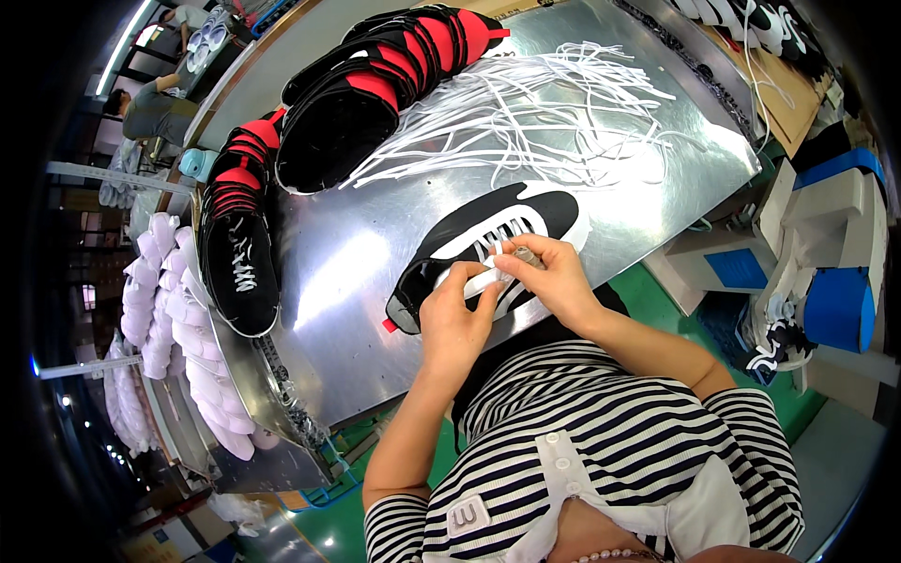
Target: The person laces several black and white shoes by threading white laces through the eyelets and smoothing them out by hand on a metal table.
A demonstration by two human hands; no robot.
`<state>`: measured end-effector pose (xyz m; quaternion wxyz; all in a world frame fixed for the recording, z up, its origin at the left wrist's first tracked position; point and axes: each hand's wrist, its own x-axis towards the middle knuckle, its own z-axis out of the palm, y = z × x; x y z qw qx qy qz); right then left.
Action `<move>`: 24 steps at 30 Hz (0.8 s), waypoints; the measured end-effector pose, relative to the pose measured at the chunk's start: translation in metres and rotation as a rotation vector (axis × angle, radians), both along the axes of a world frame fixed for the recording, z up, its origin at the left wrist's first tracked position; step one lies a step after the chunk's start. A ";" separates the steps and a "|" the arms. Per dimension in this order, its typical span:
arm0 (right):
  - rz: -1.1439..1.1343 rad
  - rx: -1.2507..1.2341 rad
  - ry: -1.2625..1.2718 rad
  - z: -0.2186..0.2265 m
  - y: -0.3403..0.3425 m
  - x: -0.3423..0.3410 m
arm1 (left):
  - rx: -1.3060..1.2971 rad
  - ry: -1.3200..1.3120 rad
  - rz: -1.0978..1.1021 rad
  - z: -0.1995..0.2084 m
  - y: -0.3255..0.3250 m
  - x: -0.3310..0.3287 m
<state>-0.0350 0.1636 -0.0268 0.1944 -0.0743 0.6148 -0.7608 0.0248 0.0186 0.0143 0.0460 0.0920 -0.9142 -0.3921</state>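
A black and white shoe upper (483, 219) lies on the metal table in front of me, its toe to the right and a red tab at its heel. White lace (508, 232) crosses its eyelets. Close to the eyelet rows, my left hand (456, 317) pinches a flat white shoelace (481, 283). My right hand (560, 284) meets it there, its fingers closed around a small metallic tool (526, 254) and touching the lace. The tool's working end is hidden by the fingers.
Loose white shoelaces (563, 113) spread over the metal table (347, 357) beyond the shoe. Stacked black and red uppers (343, 127) stand at the far left, with another row (240, 272) along the left edge. White shoe parts (178, 319) hang left; a co-worker (155, 111) is farther off.
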 end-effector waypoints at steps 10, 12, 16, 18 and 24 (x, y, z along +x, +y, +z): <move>0.250 0.427 0.241 0.017 0.043 0.011 | -0.033 0.083 0.009 -0.005 0.001 -0.001; 0.260 0.402 0.219 0.016 0.043 0.009 | -0.028 0.075 -0.005 -0.004 0.001 -0.001; 0.264 0.333 0.205 0.015 0.039 0.004 | -0.063 0.137 -0.068 -0.005 -0.001 -0.001; 0.281 0.381 0.209 0.016 0.032 -0.001 | -0.114 0.262 -0.152 -0.010 0.000 -0.001; 0.279 0.528 0.197 0.004 0.005 -0.005 | -0.168 0.223 -0.198 -0.011 -0.001 -0.002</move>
